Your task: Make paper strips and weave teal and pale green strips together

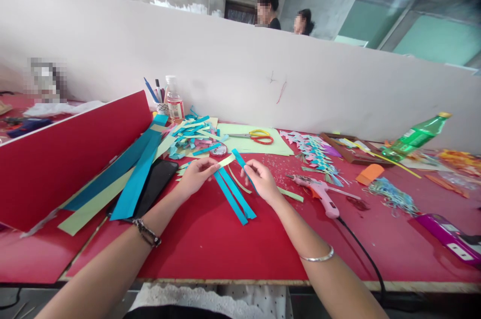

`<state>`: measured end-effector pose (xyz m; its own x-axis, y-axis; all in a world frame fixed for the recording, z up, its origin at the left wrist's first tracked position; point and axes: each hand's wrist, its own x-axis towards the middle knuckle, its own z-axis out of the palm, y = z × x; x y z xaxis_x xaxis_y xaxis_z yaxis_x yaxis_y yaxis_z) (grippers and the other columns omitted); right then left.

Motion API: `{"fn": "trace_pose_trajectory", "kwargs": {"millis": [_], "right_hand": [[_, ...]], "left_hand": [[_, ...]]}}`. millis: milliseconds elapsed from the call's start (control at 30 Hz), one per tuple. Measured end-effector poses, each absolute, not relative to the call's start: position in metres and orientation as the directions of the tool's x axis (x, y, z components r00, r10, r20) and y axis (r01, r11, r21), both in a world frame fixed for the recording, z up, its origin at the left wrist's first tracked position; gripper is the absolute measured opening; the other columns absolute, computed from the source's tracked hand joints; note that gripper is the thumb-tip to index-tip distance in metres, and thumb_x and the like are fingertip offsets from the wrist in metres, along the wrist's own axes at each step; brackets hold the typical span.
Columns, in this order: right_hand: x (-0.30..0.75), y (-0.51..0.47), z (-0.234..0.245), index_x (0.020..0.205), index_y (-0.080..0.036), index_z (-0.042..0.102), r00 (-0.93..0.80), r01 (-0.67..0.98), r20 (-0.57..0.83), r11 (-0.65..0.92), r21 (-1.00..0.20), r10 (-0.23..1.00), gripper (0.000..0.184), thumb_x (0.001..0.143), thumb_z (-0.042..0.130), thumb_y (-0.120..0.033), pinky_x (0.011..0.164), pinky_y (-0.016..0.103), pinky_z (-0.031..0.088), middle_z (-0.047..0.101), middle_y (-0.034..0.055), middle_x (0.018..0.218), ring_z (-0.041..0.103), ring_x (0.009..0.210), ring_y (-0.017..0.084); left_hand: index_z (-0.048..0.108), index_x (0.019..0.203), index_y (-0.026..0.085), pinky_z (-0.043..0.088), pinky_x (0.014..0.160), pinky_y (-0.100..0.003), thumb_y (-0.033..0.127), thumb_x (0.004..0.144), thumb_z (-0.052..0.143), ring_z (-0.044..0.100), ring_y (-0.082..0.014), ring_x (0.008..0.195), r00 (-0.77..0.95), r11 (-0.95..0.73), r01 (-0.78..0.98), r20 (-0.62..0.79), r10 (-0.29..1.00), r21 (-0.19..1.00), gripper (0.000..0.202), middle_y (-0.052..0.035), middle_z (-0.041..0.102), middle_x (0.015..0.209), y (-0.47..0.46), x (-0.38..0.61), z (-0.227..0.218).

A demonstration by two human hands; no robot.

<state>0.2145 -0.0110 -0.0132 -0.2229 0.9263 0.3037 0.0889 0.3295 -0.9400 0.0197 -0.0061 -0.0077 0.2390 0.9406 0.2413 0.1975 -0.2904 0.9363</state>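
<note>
Between the thumb and fingers of my left hand (196, 175) is the end of a pale green paper strip (226, 161). Two blue paper strips (232, 198) hang down from near these fingertips toward the red table. My right hand (260, 180) pinches another blue paper strip (238, 157), whose upper end crosses the tip of the pale green one. Whether the strips are joined there, I cannot tell. A thin pale strip (240, 181) curves between the hands. To the right of my right hand lies a pink glue gun (319, 193) with a black cord.
Behind the hands are a heap of paper scraps (190, 133), scissors (259, 136) on pale green sheets, and a woven paper piece (313, 153). Long paper strips (137, 181) and a black phone (156, 186) lie left, beside a red divider (82, 153). A green bottle (415, 138) leans right.
</note>
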Motion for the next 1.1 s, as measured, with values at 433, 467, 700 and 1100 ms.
{"fn": "trace_pose_trajectory", "kwargs": {"millis": [433, 467, 700, 1100], "right_hand": [[0.207, -0.015, -0.014, 0.072, -0.019, 0.046, -0.163, 0.038, 0.302, 0.312, -0.949, 0.939, 0.019, 0.080, 0.044, -0.036, 0.046, 0.021, 0.038, 0.053, -0.0032, 0.068, 0.048, 0.044, 0.006], [0.207, -0.015, -0.014, 0.073, -0.019, 0.045, -0.144, 0.002, 0.295, 0.298, -0.954, 0.945, 0.019, 0.080, 0.043, -0.036, 0.046, 0.020, 0.038, 0.052, -0.0034, 0.067, 0.047, 0.044, 0.006], [0.210, -0.013, -0.012, 0.071, -0.020, 0.046, -0.135, 0.180, 0.343, 0.363, -0.914, 0.930, 0.020, 0.079, 0.044, -0.038, 0.048, 0.021, 0.037, 0.052, -0.0025, 0.067, 0.049, 0.048, 0.007], [0.203, -0.017, -0.020, 0.072, -0.020, 0.047, -0.311, 0.153, 0.261, 0.319, -0.935, 0.914, 0.018, 0.079, 0.043, -0.036, 0.046, 0.020, 0.036, 0.049, -0.0038, 0.063, 0.045, 0.046, 0.007]], "left_hand": [[0.054, 0.069, 0.015, 0.032, 0.049, -0.019, 0.043, 0.072, 0.051, 0.040, -0.0064, 0.048, 0.215, -0.239, 0.203, 0.195, 0.957, 0.950, 0.028, 0.0047, 0.046, 0.054, -0.002, 0.018, -0.013], [0.055, 0.070, 0.015, 0.032, 0.049, -0.019, 0.043, 0.072, 0.051, 0.041, -0.0065, 0.048, 0.212, -0.234, 0.216, 0.188, 0.959, 0.948, 0.028, 0.0046, 0.046, 0.054, -0.002, 0.018, -0.013], [0.055, 0.068, 0.015, 0.032, 0.049, -0.019, 0.044, 0.072, 0.050, 0.042, -0.0075, 0.048, 0.201, -0.223, 0.270, 0.172, 0.964, 0.937, 0.030, 0.0042, 0.047, 0.053, -0.003, 0.017, -0.013], [0.055, 0.071, 0.015, 0.034, 0.050, -0.019, 0.045, 0.072, 0.050, 0.043, -0.0076, 0.049, 0.201, -0.240, 0.246, 0.193, 0.960, 0.939, 0.030, 0.0036, 0.049, 0.057, -0.002, 0.018, -0.013]]}}
